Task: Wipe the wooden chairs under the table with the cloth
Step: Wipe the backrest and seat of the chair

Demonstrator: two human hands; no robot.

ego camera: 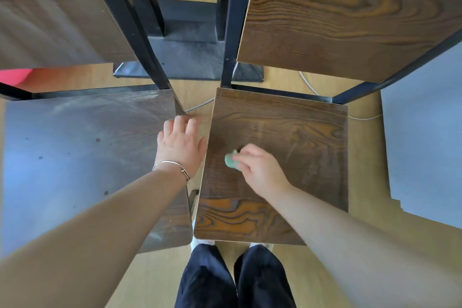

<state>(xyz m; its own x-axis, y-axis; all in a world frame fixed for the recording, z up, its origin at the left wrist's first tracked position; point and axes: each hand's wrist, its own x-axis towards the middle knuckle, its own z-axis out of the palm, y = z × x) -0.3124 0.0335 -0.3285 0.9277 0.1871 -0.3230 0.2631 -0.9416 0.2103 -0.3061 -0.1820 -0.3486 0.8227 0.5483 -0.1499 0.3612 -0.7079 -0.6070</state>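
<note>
Two wooden chairs stand side by side below me. The right chair seat [300, 137] is dark grained wood. My right hand [260, 170] presses a small green cloth [231, 160] onto the left part of that seat. My left hand [181, 141] rests with fingers spread at the inner edge of the left chair seat [87, 157], over the gap between the two seats, a bracelet on its wrist. The left seat looks dull, with glare and a few dark specks. Both chair backs [350, 15] rise at the top.
A black table pedestal and base plate [190, 57] stand between the chairs' black metal frames. A white cable [310, 87] runs over the light wood floor behind the right chair. Something red [15, 76] shows at the far left. My legs are at the bottom.
</note>
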